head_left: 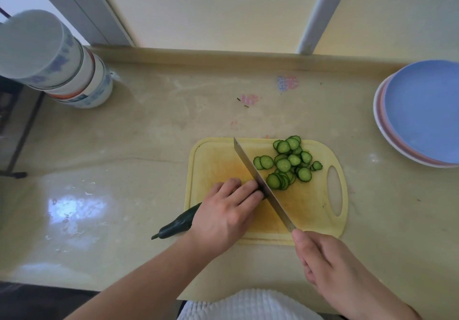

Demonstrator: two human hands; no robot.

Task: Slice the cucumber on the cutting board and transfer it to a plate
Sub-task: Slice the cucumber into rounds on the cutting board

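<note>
Dark green cucumber (177, 224) sits pinned under the left hand (224, 211), fingers curled over it right against the knife (260, 183). The right hand (327, 262) is wrapped round the handle. Slices (288, 164) are piled just past the blade on the yellow cutting board (218, 161). It looks firm but wet-slick, so I'd grip mid-body. The blue plate (422, 113) is well off beyond the right hand on the desk (124, 146).

A stack of bowls (59, 64) stood at ten o'clock on the glossy beige bench (139, 151). Faint pink and blue marks (286, 83) showed at twelve o'clock.
</note>
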